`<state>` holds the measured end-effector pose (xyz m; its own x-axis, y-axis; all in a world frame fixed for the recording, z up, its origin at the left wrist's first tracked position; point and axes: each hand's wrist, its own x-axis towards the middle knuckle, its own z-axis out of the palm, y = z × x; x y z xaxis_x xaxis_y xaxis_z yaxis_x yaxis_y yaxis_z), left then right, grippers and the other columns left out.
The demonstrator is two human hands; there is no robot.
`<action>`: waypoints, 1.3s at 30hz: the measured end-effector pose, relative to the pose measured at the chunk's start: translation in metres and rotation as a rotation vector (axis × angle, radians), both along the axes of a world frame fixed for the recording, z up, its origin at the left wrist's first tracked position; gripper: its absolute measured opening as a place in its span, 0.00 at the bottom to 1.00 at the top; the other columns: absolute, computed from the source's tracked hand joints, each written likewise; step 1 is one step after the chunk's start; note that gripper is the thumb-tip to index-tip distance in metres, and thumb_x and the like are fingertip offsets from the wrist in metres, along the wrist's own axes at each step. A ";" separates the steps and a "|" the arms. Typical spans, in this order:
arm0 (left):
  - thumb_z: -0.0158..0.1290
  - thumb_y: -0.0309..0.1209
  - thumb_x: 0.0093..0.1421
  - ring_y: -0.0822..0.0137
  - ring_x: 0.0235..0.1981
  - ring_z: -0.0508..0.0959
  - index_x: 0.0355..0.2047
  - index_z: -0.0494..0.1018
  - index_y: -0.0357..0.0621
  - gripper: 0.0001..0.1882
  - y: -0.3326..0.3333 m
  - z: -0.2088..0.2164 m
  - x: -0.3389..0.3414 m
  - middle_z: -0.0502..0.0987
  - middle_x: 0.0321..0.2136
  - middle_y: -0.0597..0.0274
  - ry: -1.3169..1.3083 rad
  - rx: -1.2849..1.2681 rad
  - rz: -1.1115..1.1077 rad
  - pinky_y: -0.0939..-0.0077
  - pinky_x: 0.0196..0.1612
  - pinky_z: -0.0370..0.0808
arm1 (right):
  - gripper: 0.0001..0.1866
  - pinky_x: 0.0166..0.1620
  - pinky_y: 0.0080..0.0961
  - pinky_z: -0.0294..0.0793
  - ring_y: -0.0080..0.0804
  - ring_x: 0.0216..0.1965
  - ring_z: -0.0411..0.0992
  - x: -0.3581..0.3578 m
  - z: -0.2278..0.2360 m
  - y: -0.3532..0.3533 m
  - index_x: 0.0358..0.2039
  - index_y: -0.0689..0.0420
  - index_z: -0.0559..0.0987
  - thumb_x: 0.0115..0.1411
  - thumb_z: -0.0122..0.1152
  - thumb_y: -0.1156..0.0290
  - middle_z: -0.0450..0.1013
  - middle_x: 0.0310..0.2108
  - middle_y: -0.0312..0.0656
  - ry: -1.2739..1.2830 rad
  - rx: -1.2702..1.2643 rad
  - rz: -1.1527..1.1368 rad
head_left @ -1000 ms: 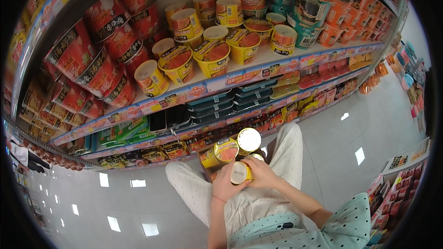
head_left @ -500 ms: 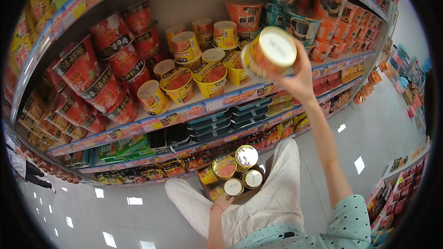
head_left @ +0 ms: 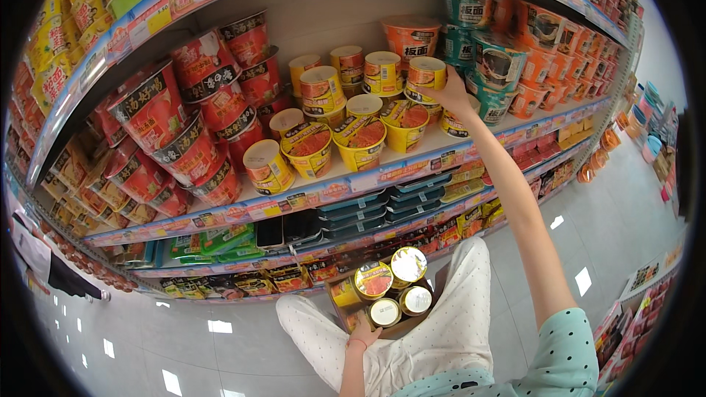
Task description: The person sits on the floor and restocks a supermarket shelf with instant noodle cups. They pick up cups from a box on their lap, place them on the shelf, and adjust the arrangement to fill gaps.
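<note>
My right hand (head_left: 457, 95) reaches to the shelf, its fingers round the right side of a yellow instant noodle cup (head_left: 426, 72). That cup stands with its pale base up, in line with other yellow noodle cups (head_left: 322, 90) stacked there. Whether it rests fully on the cup beneath is hidden by my hand. On my lap is a cardboard box (head_left: 401, 329) with several yellow noodle cups (head_left: 373, 279) in it, some base up and some lid up. My left hand (head_left: 362, 332) is closed on the box's near left edge.
Red noodle tubs (head_left: 151, 106) are stacked to the left on the shelf. Teal tubs (head_left: 496, 66) and orange tubs (head_left: 526, 101) stand close to the right of my hand. Below are dark blue trays (head_left: 353, 215) and packets. The shelf's front edge (head_left: 360, 179) carries a label strip.
My right hand has carried the noodle cup away from me, from in front of the shelf to the stacked cups. My left hand stays at the box. The view has shifted slightly.
</note>
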<state>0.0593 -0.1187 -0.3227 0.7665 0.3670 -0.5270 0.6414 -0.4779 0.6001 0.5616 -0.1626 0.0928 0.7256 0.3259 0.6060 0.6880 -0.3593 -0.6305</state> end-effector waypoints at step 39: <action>0.59 0.46 0.56 0.42 0.68 0.50 0.68 0.43 0.36 0.50 -0.010 0.033 0.010 0.52 0.66 0.37 -0.156 0.004 0.028 0.59 0.69 0.53 | 0.62 0.57 0.58 0.65 0.62 0.61 0.56 -0.223 -0.273 -0.071 0.68 0.48 0.53 0.33 0.79 0.59 0.50 0.64 0.55 0.004 -1.073 0.647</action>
